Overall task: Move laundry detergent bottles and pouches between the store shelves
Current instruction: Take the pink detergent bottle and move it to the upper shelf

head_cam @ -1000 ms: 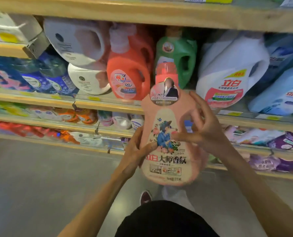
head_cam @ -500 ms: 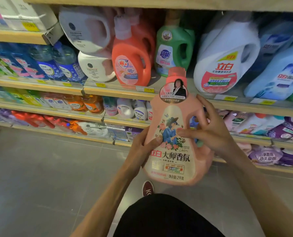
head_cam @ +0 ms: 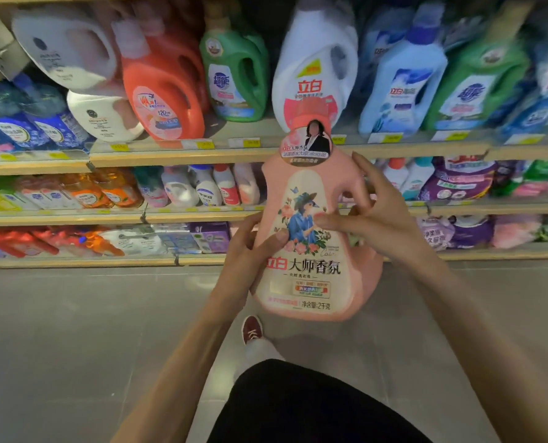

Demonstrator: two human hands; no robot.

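The bottle (head_cam: 311, 273), pink and upright, is held up in mid-air in front of the shelves (head_cam: 170, 156), label facing the camera. It is gripped from both sides: the left hand (head_cam: 247, 254) is clamped on at 9 o'clock of the bottle, thumb laid across the label's edge and fingers wrapped out of sight behind. The right hand (head_cam: 378, 219) is closed on it at 3 o'clock, thumb pressed flat onto the picture on the label, fingers curled in by the handle side. Both forearms are stretched up from 6 o'clock, meeting at the bottle in a narrow V. The cap is seen at 12 o'clock, overlapping the white jug (head_cam: 314, 59) on the shelf behind; whether they touch cannot be told. At 10 o'clock the orange jug (head_cam: 164, 91) and green jug (head_cam: 234, 78) are lined up. Down at 6 o'clock a red shoe (head_cam: 251, 329) is planted on the grey floor (head_cam: 74, 330).
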